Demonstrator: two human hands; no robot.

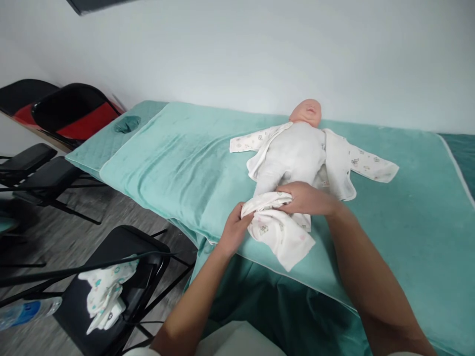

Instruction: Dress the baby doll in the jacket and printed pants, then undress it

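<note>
A baby doll (293,148) lies on its back on a green-covered massage table (178,158), its head toward the wall. An unfastened white printed baby jacket (339,163) is spread under and around its upper body, the sleeves stretched out to both sides. At the doll's feet are bunched white printed baby pants (276,230), gathered around one leg's lower end. My left hand (236,227) is closed on the left edge of the pants' waistband. My right hand (306,198) grips the right side, its fingertips partly hidden by the fabric and leg.
A black folding chair (111,291) stands at the lower left with a printed white cloth (107,291) on its seat. Beside it is a plastic water bottle (29,311). More black and red chairs (76,111) stand at the far left. The wall (241,54) runs along the table's far side.
</note>
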